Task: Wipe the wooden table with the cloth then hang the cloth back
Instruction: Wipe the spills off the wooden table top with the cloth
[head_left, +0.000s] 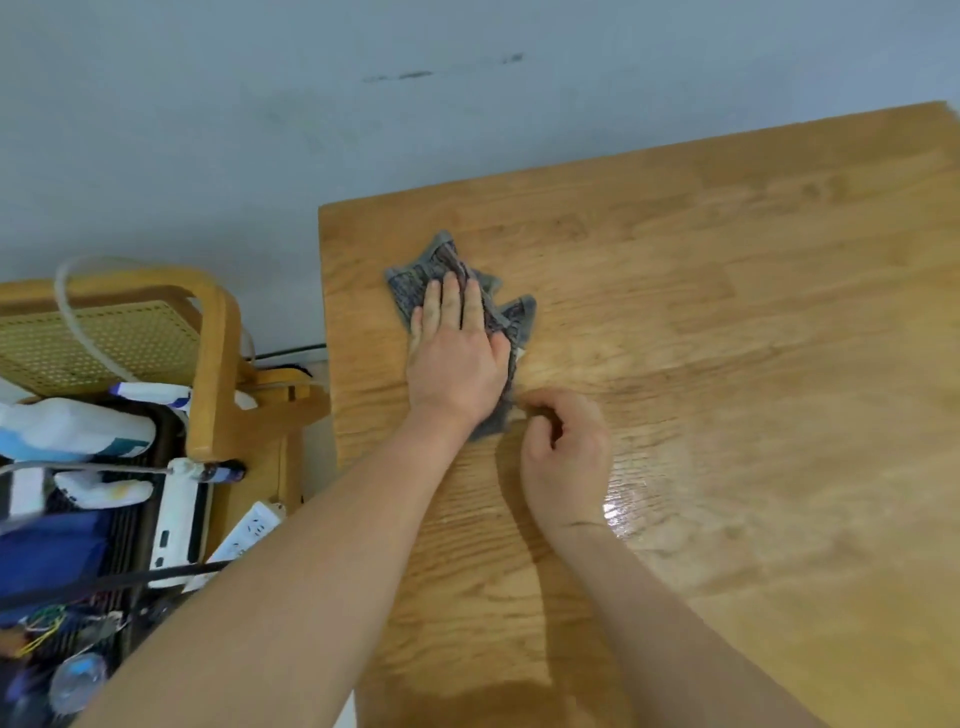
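A grey patterned cloth (439, 265) lies crumpled near the far left corner of the wooden table (727, 312). My left hand (457, 348) presses flat on top of it, fingers straight and pointing away from me. My right hand (563, 447) sits just to the right and nearer, fingers curled, pinching the cloth's near edge at about the table surface. Most of the cloth's middle is hidden under my left palm.
Left of the table stands a wooden chair (208, 364) with a cane back, loaded with spray bottles (72, 426), a white power strip (244, 530) and cables. A grey wall (260, 130) runs behind. A wet sheen (639, 499) marks the tabletop right of my right wrist.
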